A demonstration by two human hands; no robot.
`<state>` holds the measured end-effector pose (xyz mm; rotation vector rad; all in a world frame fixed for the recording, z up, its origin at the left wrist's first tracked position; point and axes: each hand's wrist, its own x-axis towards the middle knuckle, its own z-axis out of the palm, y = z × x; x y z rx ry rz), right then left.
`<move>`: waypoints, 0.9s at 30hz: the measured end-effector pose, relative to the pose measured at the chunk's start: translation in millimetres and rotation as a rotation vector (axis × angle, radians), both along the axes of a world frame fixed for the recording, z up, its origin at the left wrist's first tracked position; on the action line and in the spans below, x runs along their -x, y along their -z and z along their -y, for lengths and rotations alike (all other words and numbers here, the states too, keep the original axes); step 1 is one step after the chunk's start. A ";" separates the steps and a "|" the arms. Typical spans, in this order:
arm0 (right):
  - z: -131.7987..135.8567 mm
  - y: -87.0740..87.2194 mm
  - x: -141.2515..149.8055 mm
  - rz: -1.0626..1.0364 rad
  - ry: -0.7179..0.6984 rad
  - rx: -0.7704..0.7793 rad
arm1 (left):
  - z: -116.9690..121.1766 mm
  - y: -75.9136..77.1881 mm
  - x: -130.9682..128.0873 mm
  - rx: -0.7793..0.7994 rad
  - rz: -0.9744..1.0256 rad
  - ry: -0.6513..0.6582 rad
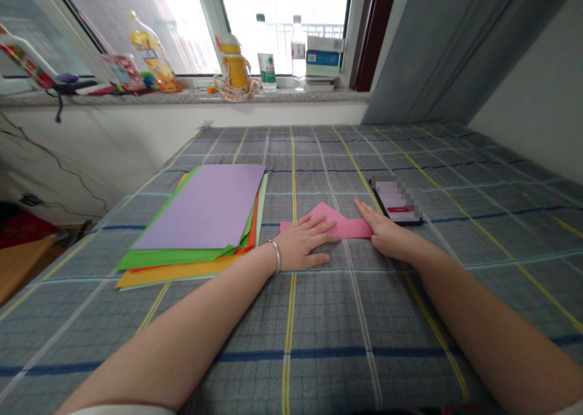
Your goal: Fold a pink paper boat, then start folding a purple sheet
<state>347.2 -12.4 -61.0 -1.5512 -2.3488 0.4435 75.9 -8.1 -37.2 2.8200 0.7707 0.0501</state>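
Observation:
A folded piece of pink paper [353,228] lies flat on the checked cloth, with a pointed peak at its far side and a straight strip reaching right. My left hand [304,242] rests on its left part with fingers spread, covering some of the folds. A silver bangle circles that wrist. At the paper's right end is my right hand [380,231], its edge touching the strip and its fingers stretched out forward. Whether the right thumb lies under or beside the palm is hidden. Just beyond the right hand lies a phone [397,201] with its screen lit.
A stack of coloured paper sheets [200,208], purple on top, lies to the left on the checked cloth [328,318]. Along the windowsill [191,97] stand a juice bottle [152,53], a yellow flask [235,65], clear bottles [298,53] and stacked boxes [324,59]. A grey curtain [455,44] hangs at right.

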 end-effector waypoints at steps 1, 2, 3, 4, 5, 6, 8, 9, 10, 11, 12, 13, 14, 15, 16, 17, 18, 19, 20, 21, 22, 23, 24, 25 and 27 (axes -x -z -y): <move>0.3 -1.2 0.2 -0.016 0.005 -0.006 | 0.1 0.0 0.0 -0.002 0.001 0.001; 0.3 -2.9 0.5 -0.039 0.015 -0.015 | 0.1 0.2 0.1 -0.003 0.003 0.001; 0.1 -5.1 1.3 -0.071 0.035 -0.032 | 0.2 0.4 0.1 -0.004 0.004 0.001; -0.3 -7.6 2.6 -0.115 0.067 -0.056 | 0.3 0.6 0.1 -0.005 0.005 0.000; -0.6 -10.2 4.8 -0.164 0.108 -0.087 | 0.5 0.8 0.0 -0.006 0.006 -0.002; -0.7 -12.7 8.0 -0.208 0.146 -0.120 | 0.7 0.8 -0.1 -0.007 0.008 -0.003; 0.4 -15.7 17.8 -0.250 0.175 -0.174 | 1.1 0.6 -0.4 -0.012 0.010 -0.004; 1.8 -15.6 24.2 -0.223 0.122 -0.198 | 1.3 0.4 -0.5 -0.017 0.013 -0.003; 3.7 -14.4 31.1 -0.180 0.062 -0.215 | 1.5 0.2 -0.4 -0.024 0.018 -0.001; 5.9 -12.3 38.1 -0.138 0.016 -0.224 | 1.6 0.1 0.0 -0.034 0.023 0.003; 8.3 -9.4 44.7 -0.091 -0.015 -0.218 | 1.6 0.2 0.6 -0.048 0.027 0.008; 10.6 -6.3 50.3 -0.040 -0.028 -0.213 | 1.5 0.4 1.5 -0.065 0.030 0.016; 12.6 -3.4 54.9 0.021 -0.039 -0.205 | 1.4 0.6 2.9 -0.085 0.031 0.026; 14.3 -1.0 58.1 0.071 -0.034 -0.196 | 1.2 0.9 4.5 -0.107 0.029 0.041; 15.5 0.6 60.0 0.113 -0.029 -0.188 | 0.9 1.1 6.4 -0.130 0.026 0.059; 16.3 1.2 60.9 0.146 -0.026 -0.182 | 0.5 1.1 8.5 -0.151 0.022 0.078; 16.8 1.1 61.0 0.170 -0.023 -0.177 | 0.1 0.8 10.6 -0.172 0.016 0.095; 17.1 0.3 60.7 0.187 -0.024 -0.175 | -0.4 0.2 12.7 -0.191 0.010 0.108; 17.2 -0.9 60.3 0.201 -0.027 -0.175 | -1.0 -0.7 14.7 -0.209 0.003 0.117; 17.4 -2.3 59.9 0.211 -0.028 -0.176 | -1.6 -2.0 16.5 -0.227 -0.003 0.125; 17.5 -3.7 59.7 0.219 -0.027 -0.176 | -2.3 -3.5 18.1 -0.245 -0.010 0.134; 17.7 -5.0 59.7 0.224 -0.029 -0.173 | -2.9 -5.2 19.5 -0.260 -0.014 0.142; 17.8 -6.2 59.9 0.227 -0.029 -0.167 | -3.5 -7.1 20.8 -0.275 -0.016 0.148; 18.0 -7.1 60.2 0.228 -0.030 -0.159 | -3.9 -9.0 22.1 -0.287 -0.015 0.151; 18.1 -8.2 60.8 0.227 -0.032 -0.141 | -4.4 -12.5 24.5 -0.308 -0.012 0.145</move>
